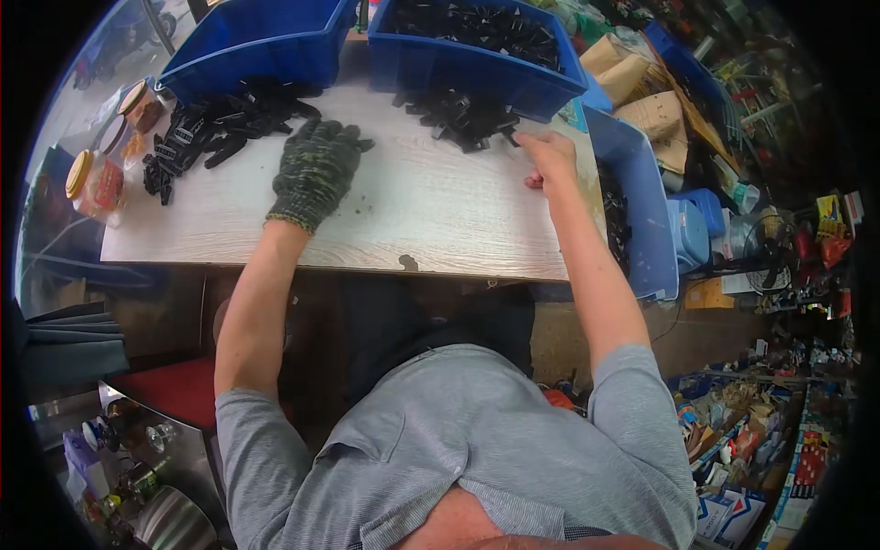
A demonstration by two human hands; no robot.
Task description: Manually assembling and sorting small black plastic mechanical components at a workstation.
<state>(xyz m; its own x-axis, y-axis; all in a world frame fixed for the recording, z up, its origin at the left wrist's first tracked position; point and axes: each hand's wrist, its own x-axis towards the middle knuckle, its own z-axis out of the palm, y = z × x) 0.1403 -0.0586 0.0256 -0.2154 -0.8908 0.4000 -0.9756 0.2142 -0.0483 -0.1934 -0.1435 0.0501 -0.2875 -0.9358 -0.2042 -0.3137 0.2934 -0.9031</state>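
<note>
My left hand (316, 174), in a dark green mottled knit glove, is over the pale wood-grain tabletop (431, 220). Its fingers curl downward, and whatever they may hold is hidden beneath. Just beyond and left of it lies a spread pile of small black plastic parts (225, 124). My bare right hand (548, 160) is at the right edge of a second heap of black plastic parts (463, 119). Thumb and index finger pinch one black plastic part (511, 137) there, while the other fingers are folded in.
Two blue bins stand along the far edge: the left bin (261, 55) and the right bin (477, 73), filled with black parts. Another blue bin (646, 202) sits beyond the table's right edge. Lidded jars (96, 188) line the left side. Cluttered goods (752, 422) fill the right.
</note>
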